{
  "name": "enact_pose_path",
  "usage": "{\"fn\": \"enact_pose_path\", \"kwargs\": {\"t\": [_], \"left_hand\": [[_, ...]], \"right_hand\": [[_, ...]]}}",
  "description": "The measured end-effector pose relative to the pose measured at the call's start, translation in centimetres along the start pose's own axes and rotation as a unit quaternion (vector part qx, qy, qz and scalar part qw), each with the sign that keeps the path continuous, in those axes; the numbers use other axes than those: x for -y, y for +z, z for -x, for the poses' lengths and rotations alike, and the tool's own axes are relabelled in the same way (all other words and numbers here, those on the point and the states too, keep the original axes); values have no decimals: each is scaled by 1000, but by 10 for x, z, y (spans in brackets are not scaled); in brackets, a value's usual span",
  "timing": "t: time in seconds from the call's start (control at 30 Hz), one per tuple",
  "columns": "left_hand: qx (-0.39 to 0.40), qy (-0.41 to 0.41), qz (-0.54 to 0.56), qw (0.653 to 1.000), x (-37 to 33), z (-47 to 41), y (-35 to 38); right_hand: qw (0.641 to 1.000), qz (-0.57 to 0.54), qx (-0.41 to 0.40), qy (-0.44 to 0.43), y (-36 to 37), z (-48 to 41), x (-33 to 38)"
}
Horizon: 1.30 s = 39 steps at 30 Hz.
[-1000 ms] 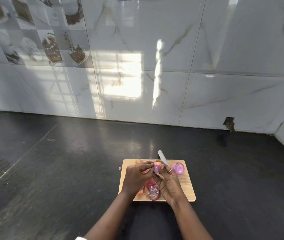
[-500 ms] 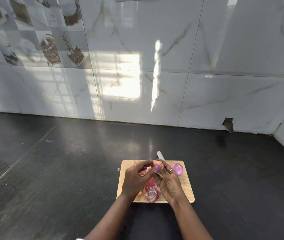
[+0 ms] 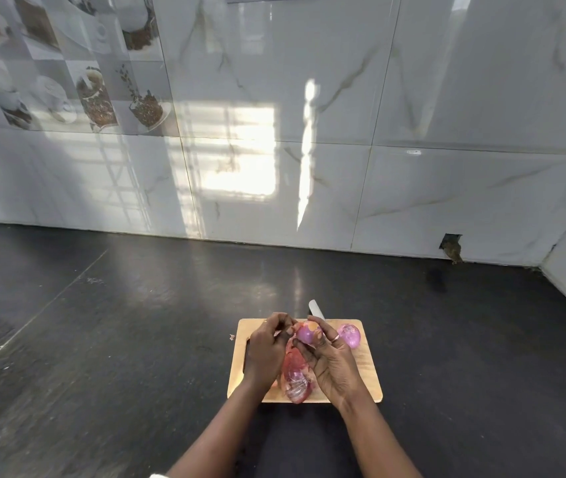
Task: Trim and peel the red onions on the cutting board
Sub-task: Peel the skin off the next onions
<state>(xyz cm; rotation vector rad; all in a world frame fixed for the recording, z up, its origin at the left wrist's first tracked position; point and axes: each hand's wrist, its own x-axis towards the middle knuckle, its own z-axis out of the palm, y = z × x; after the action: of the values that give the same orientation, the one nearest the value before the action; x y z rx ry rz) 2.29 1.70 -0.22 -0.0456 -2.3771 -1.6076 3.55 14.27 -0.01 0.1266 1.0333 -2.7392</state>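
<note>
Shows a partly peeled red onion [image 3: 305, 334] held over the far half of the wooden cutting board [image 3: 367, 374]. Right hand [image 3: 331, 360]: fingers curled round the onion's right side. Left hand [image 3: 267, 350]: fingertips pinched on its left edge. Knife blade [image 3: 316, 309] projecting past the right fingers; grip on it hidden. Second peeled onion [image 3: 349, 335] on the board, just right of the hands. Heap of loose red skins [image 3: 295, 381] between the wrists. Board on a dark table [image 3: 136, 339] below a marble-tiled wall [image 3: 447, 132].
</note>
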Motion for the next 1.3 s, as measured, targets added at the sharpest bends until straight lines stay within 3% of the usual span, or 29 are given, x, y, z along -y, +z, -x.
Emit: {"fn": "enact_pose_path", "kwargs": {"t": [0.2,0.5,0.7,0.87,1.13,1.3], "left_hand": [[-58,-70,76,993,-3,1,-4],[-102,-124,150,976,-3,-2,-7],[-123,-129,150,972,-4,-5,-6],[-153,-122,81,977,1,-8,-8],[-40,-75,-32,996,-6,-6,-8],[-2,3,-47,999,-5,-2,-5]], "right_hand": [[999,14,-32,10,-1,1,3],[996,-51,-51,51,0,1,2],[998,-14,-40,38,3,1,3],[998,-7,-50,31,1,-1,5],[996,-61,-57,31,2,-3,6],[997,-61,-44,18,-1,-8,4]]}}
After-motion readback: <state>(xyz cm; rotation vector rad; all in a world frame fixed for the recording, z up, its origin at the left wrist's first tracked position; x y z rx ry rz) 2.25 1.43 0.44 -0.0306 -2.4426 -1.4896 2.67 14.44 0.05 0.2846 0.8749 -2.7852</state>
